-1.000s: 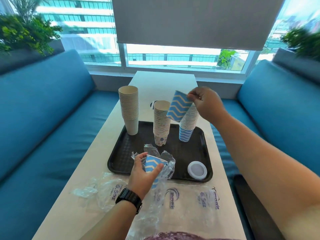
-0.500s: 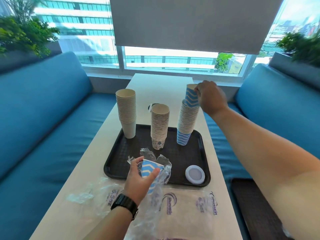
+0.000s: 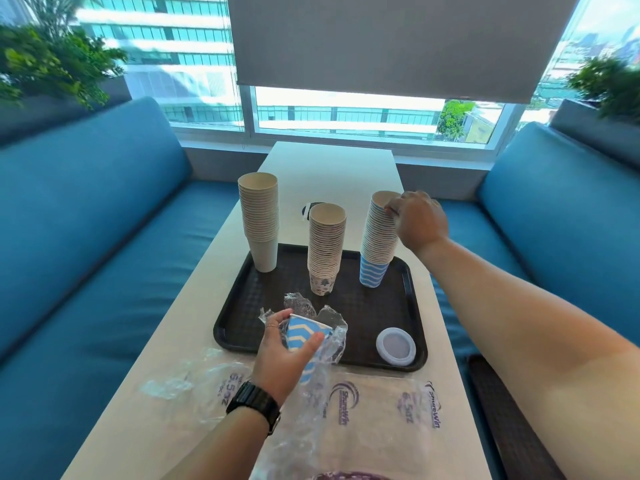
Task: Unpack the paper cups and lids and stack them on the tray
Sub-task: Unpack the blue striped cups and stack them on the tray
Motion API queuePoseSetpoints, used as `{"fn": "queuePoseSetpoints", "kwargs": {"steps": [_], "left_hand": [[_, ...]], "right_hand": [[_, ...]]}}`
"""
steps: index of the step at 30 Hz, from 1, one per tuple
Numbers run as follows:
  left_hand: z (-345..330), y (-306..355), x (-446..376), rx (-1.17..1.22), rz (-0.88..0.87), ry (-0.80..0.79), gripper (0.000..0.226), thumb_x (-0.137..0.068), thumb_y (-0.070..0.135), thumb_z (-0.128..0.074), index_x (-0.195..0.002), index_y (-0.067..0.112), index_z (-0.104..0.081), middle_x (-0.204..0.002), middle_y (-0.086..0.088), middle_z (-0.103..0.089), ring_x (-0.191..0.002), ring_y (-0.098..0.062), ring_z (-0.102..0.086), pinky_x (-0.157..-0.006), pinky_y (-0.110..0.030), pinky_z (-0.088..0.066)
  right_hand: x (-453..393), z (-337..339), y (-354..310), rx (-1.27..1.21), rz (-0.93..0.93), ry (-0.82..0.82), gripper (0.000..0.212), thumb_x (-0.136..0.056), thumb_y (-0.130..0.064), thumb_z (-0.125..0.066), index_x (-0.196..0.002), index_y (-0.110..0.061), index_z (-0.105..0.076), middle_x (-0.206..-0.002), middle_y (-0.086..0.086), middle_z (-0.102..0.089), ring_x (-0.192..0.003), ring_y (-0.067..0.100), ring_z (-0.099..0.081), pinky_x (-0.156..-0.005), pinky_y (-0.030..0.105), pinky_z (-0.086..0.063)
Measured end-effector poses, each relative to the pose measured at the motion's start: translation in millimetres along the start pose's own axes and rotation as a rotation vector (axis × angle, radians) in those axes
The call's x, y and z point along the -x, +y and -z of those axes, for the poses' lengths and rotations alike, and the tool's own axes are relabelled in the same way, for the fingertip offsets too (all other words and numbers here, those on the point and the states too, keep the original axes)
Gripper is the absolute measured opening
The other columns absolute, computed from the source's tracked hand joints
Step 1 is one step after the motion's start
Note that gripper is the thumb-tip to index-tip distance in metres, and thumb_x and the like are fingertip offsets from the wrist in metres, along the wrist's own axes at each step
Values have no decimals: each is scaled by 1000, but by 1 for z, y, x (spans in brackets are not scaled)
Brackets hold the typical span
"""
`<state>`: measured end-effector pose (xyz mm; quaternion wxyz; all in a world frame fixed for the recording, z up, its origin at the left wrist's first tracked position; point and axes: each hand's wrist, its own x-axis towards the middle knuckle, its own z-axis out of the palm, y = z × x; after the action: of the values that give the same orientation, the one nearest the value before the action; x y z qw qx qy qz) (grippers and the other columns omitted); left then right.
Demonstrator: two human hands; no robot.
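On the black tray (image 3: 367,308) stand three cup stacks: plain beige (image 3: 259,220) at the left, patterned (image 3: 325,247) in the middle, blue chevron (image 3: 375,251) at the right. My right hand (image 3: 419,220) pinches the rim of the top cup of the blue chevron stack. My left hand (image 3: 280,355) grips blue chevron cups (image 3: 303,336) still inside a crumpled clear plastic sleeve (image 3: 334,329), at the tray's near edge. A white lid (image 3: 396,346) lies in the tray's near right corner.
Flattened clear printed bags (image 3: 381,410) lie on the white table (image 3: 332,168) in front of the tray. A small dark object (image 3: 308,209) sits behind the stacks. Blue benches (image 3: 104,220) flank the narrow table on both sides.
My right hand carried a single blue chevron cup over and pushed it down onto the blue stack. The left hand kept holding the sleeved cups in place.
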<state>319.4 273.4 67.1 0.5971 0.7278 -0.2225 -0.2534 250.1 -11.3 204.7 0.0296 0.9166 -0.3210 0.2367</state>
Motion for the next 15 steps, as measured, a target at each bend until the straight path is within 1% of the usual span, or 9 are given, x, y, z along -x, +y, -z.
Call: {"fn": "queuePoseSetpoints", "kwargs": {"steps": [2,5,7,9,12,15], "left_hand": [[0,0,0,-5,-9,5,60,-82,32,-78,-128,31,-39,-114,0,-59,-94,-12,-67,-71,-17,-57],[0,1,0,-2,-21,15,60,-81,32,-79,-127,31,-40,-111,1,-60,-92,-10,-67,-70,-15,-56],[0,2,1,1,-21,15,59,-81,32,-78,-126,31,-40,-110,2,-60,-91,-9,-66,-68,-13,-54],[0,4,2,-1,-22,10,59,-82,32,-78,-126,31,-40,-108,4,-59,-89,-7,-66,-65,-12,-53],[-1,6,3,16,-9,-1,59,-82,31,-79,-126,31,-39,-108,4,-59,-88,-7,-66,-62,-12,-51],[-1,8,4,14,-19,0,60,-81,31,-79,-126,31,-40,-108,3,-60,-88,-5,-65,-62,-10,-49]], "right_hand": [[1,1,-1,-22,-8,9,27,-98,-22,-50,-117,-18,-69,-114,9,-66,-110,31,-52,-94,40,-38],[6,6,-9,-120,-14,83,27,-95,-21,-55,-118,-16,-68,-116,8,-66,-116,32,-50,-101,42,-35],[12,9,-18,-185,17,121,25,-94,-20,-59,-115,-16,-70,-117,5,-66,-117,30,-50,-102,41,-33],[19,9,-29,-229,65,125,21,-93,-21,-61,-109,-17,-72,-115,3,-67,-115,27,-50,-100,39,-34],[37,6,-46,-263,184,28,18,-92,-26,-64,-103,-17,-74,-108,2,-69,-108,24,-53,-94,38,-40],[59,1,-61,-304,337,-162,17,-90,-28,-66,-100,-17,-75,-102,0,-70,-99,21,-57,-88,38,-47]]}}
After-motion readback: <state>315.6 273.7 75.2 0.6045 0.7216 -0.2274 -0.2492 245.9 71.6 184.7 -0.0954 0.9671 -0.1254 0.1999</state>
